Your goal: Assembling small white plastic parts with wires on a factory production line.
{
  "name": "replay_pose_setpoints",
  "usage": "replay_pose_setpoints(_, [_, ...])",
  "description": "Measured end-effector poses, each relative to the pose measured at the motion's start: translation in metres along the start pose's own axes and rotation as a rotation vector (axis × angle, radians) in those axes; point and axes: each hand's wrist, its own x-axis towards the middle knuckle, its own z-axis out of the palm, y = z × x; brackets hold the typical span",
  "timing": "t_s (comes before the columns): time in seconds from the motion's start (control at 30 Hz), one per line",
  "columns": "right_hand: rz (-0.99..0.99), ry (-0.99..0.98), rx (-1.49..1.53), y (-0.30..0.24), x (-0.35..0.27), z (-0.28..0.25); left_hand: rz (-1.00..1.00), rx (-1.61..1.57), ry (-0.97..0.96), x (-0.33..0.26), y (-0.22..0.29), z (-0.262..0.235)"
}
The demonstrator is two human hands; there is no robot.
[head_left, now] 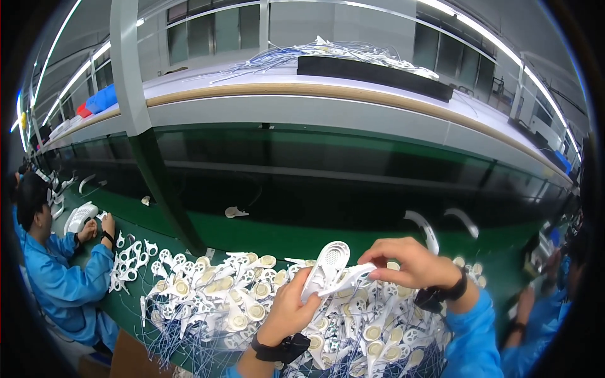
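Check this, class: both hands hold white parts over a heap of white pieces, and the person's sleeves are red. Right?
Not quite: the head view shows blue sleeves, not red. The left hand and right hand do hold white parts over a heap of white pieces.

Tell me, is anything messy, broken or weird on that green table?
The thin wires look messiest: they tangle along the near side of the jumbled white pieces. Two curved white strips lie apart, beyond the pile, which looks a bit stray. I can't see anything clearly broken or spilled.
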Motion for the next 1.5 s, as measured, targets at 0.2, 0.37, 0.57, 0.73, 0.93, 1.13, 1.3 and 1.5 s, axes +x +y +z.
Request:
replay_pose_setpoints(0.2, [-0.137, 0.012, -0.124, 0.005, 0.012, 0.000, 0.032, 0.094, -0.059, 0.000, 0.001, -0.001])
replay_pose_setpoints(0.37, [-0.176, 0.014, -0.092, 0.006, 0.020, 0.007, 0.041, 0.087, -0.074, -0.001, 0.003, 0.000])
replay_pose_setpoints(0.57, [-0.155, 0.007, -0.115, 0.009, 0.025, 0.011, 0.049, 0.085, -0.063, 0.000, 0.006, 0.003])
replay_pose_setpoints(0.73, [-0.157, 0.037, -0.136, 0.009, 0.028, 0.017, -0.050, 0.103, -0.064, -0.001, 0.010, 0.003])
replay_pose_setpoints(0.93, [-0.041, 0.128, -0.124, 0.011, 0.024, 0.021, 0.000, 0.092, -0.059, -0.001, 0.008, 0.005])
replay_pose_setpoints(1.13, [0.007, 0.177, -0.127, 0.015, 0.026, 0.032, 0.027, 0.068, -0.078, -0.002, 0.010, 0.005])
replay_pose_setpoints(1.3, [0.145, 0.087, 0.078, 0.017, 0.024, 0.036, -0.008, 0.103, -0.073, -0.003, 0.009, 0.006])
replay_pose_setpoints(1.5, [0.097, 0.131, 0.070, 0.023, 0.023, 0.043, -0.051, 0.042, -0.073, -0.004, 0.012, 0.003])
